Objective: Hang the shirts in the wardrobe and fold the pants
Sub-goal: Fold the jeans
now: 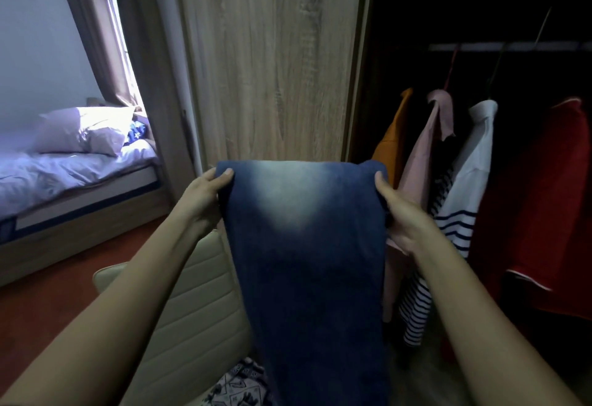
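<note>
The person is holding a pair of blue jeans (304, 245) up in front of the wardrobe (272, 69). The top edge is running level and the rest is hanging down between the forearms. The left hand (208, 195) is pinching the left edge, thumb lying on the front and fingers curling behind. The right hand (402, 213) is doing the same on the right edge, so each grip is closing firmly on denim. In the open side of the wardrobe, an orange shirt (390, 146), a pink shirt (423, 162), a white striped shirt (471, 178) and a red shirt (544, 197) are hanging from the rail (512, 46). A cream chair (198, 309) is standing below the jeans, with a patterned cloth (240, 386) lying just beside it. A bed (64, 175) is sitting off to the left.
</note>
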The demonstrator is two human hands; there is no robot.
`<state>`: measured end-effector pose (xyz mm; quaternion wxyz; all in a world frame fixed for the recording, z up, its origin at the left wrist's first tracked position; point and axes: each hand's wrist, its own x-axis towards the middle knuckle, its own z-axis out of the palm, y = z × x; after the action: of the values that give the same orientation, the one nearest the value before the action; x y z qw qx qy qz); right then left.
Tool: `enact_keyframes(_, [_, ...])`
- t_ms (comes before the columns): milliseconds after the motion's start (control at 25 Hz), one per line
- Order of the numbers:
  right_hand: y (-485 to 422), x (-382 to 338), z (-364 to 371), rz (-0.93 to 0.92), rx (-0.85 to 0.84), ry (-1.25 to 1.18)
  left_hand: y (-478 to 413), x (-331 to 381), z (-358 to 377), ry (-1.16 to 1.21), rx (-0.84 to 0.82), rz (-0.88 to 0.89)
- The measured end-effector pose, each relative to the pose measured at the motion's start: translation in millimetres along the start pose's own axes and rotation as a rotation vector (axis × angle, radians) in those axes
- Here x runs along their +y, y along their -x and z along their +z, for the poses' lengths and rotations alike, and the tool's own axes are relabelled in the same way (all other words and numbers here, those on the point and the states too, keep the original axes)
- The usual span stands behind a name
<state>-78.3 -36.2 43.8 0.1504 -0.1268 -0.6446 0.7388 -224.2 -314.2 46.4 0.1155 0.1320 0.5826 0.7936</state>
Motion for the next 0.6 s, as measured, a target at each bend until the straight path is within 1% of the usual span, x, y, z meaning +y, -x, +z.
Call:
enact_keyframes(40, [2.2,2.6,0.4,0.095,-0.068,0.034,1.8,-5.9,3.3,0.017,-0.004,0.003])
enact_keyframes(80, [2.9,7.6,1.9,0.142,-0.104,0.074,2.5,-13.3,4.9,0.014,0.003,-0.01])
enact_keyframes(120, [1.1,14.3,2.1,0.14,-0.107,0.106,2.3,-20.9,5.0,-0.008,0.016,-0.029])
enact_keyframes(200, [-2.0,25.5,-1.6,0.025,-0.096,0.101,0.8,-25.1,-0.4,-0.081,0.027,-0.047])
enact_keyframes(360, [-1.8,14.8,-11.0,-0.274,-0.091,0.119,2.5,4.1,-13.8,-0.282,-0.07,-0.022])
enact_keyframes(440, [0.5,1.2,-9.0,-0.4,-0.086,0.121,7.7,18.6,-8.4,-0.306,-0.062,0.074])
enact_keyframes(520, [1.9,-14.2,-4.5,-0.46,-0.083,0.123,12.8,31.7,-0.3,-0.359,0.002,0.258])
enact_keyframes(600, [4.0,-28.3,-0.7,-0.524,-0.085,0.129,17.7,44.8,7.9,-0.436,0.029,0.411])
